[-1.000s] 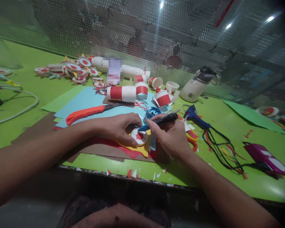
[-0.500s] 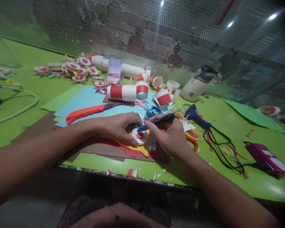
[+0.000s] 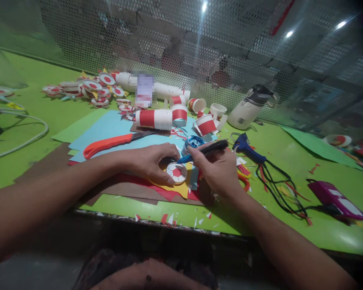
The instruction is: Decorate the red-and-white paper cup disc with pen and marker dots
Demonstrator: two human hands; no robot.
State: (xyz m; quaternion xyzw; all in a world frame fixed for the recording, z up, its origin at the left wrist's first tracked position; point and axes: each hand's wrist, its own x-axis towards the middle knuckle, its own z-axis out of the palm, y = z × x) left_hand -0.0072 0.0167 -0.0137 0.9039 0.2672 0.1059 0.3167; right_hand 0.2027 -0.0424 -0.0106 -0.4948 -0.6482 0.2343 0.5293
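Note:
A round white paper disc (image 3: 179,178) with a red centre, dark lines and small dots lies on yellow paper (image 3: 181,190). My left hand (image 3: 155,163) grips its left edge between thumb and fingers. My right hand (image 3: 219,169) is closed round a blue marker pen (image 3: 186,158) with a black rear end. The pen's tip is at the disc's upper edge; whether it touches cannot be made out. Just behind the pen sits a blue tape roll (image 3: 193,141). Red, blue and brown sheets are layered under the disc.
An orange-handled cutter (image 3: 109,144) lies left of my hands. Behind are stacked paper cups (image 3: 154,119) and a pile of discs (image 3: 92,85). To the right are a blue glue gun (image 3: 248,148), its cord, a purple box (image 3: 335,197), scissors (image 3: 244,181) and a jug (image 3: 245,110).
My right hand has shifted the pen tip from near the disc's middle up to its upper edge. My left hand keeps its hold on the disc.

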